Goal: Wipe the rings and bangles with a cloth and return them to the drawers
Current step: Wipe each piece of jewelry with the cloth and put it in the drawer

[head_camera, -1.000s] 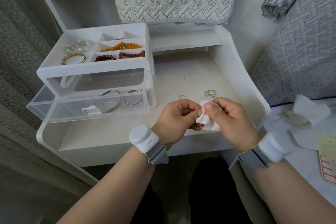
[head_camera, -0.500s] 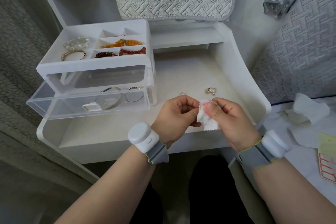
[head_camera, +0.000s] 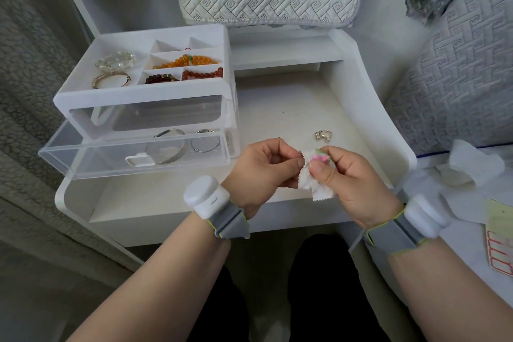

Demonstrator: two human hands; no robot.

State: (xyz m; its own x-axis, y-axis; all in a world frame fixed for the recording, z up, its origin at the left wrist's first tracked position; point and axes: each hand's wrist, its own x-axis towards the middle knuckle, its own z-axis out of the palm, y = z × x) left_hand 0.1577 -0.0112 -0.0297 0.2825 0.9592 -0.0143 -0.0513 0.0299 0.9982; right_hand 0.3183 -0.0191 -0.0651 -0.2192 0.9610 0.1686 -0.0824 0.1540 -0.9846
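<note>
A white counter (head_camera: pixel 291 108) holds an organizer with its lower drawer (head_camera: pixel 133 157) open. Both hands, left hand (head_camera: pixel 263 169) and right hand (head_camera: pixel 352 183), pinch a cloth (head_camera: pixel 308 180) around a small ring; a loose pinch could drop it.

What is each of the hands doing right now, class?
Left hand: closed, pinching the cloth's edge.
Right hand: closed on the cloth, with a small pink-and-green item wrapped inside.
</note>
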